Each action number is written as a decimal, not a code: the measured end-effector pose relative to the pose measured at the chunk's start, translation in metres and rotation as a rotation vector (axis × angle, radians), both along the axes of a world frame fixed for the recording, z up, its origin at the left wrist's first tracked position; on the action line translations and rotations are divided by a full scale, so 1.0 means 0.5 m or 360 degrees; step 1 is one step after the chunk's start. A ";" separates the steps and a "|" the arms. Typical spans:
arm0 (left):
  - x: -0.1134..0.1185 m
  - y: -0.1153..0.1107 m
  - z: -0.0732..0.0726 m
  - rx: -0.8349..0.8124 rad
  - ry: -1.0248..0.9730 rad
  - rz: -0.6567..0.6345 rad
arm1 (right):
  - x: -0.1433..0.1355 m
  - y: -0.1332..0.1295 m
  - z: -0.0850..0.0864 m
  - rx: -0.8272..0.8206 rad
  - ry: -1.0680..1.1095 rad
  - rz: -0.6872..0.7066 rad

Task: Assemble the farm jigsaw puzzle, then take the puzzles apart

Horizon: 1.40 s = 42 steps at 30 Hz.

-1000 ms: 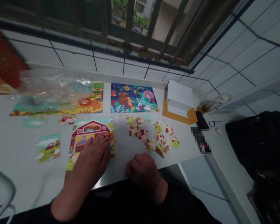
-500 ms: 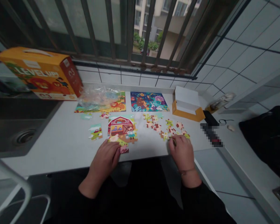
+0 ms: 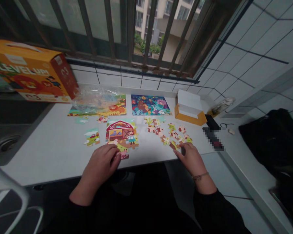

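My left hand [image 3: 102, 161] rests at the lower left corner of a partly joined barn puzzle [image 3: 120, 133], its fingers on the bottom pieces and the thumb apart. My right hand [image 3: 190, 157] is at the lower edge of a group of loose puzzle pieces [image 3: 158, 130], thumb and fingers spread, touching or just beside a green and brown piece [image 3: 174, 145]. Left of the barn puzzle lies a small joined section with a red vehicle [image 3: 92, 136]. A pink piece [image 3: 103, 119] and a pale green piece [image 3: 81, 120] sit above it.
Behind are a dark blue picture [image 3: 150, 105], a lion picture [image 3: 117, 109] under clear plastic wrap [image 3: 92, 99], and an open yellow box [image 3: 190, 115]. A large orange box [image 3: 34, 74] stands by the sink [image 3: 7, 143]. Glasses [image 3: 226, 125] lie at the right.
The view has shifted, so the scene sits further left. The fingers of my right hand have opened, and a green and brown piece now shows beside them. My left hand stays at the barn puzzle.
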<state>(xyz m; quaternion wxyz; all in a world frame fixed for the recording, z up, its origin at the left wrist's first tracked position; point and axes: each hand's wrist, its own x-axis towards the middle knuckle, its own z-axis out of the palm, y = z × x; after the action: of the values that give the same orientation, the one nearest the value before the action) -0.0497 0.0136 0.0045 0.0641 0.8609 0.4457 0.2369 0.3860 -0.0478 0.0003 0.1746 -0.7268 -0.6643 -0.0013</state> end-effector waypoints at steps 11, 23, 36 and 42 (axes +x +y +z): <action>0.001 -0.014 -0.007 0.0054 0.0043 -0.0111 | -0.057 0.007 0.047 0.0116 0.0295 0.0448; 0.011 -0.034 0.002 0.0000 -0.0009 -0.0224 | -0.296 0.095 -0.008 0.0108 0.0487 0.1128; 0.032 -0.032 0.001 0.0062 0.0033 -0.0176 | -0.302 0.087 -0.016 0.0152 0.0453 0.0997; 0.031 -0.032 0.006 0.0004 0.0072 -0.0199 | -0.301 0.087 -0.011 0.0124 0.0443 0.1014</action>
<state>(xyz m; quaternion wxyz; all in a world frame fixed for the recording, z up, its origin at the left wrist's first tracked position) -0.0341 -0.0024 0.0077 0.0678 0.8923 0.3921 0.2134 0.2356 -0.0044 -0.0049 0.2828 -0.4690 -0.8270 0.1270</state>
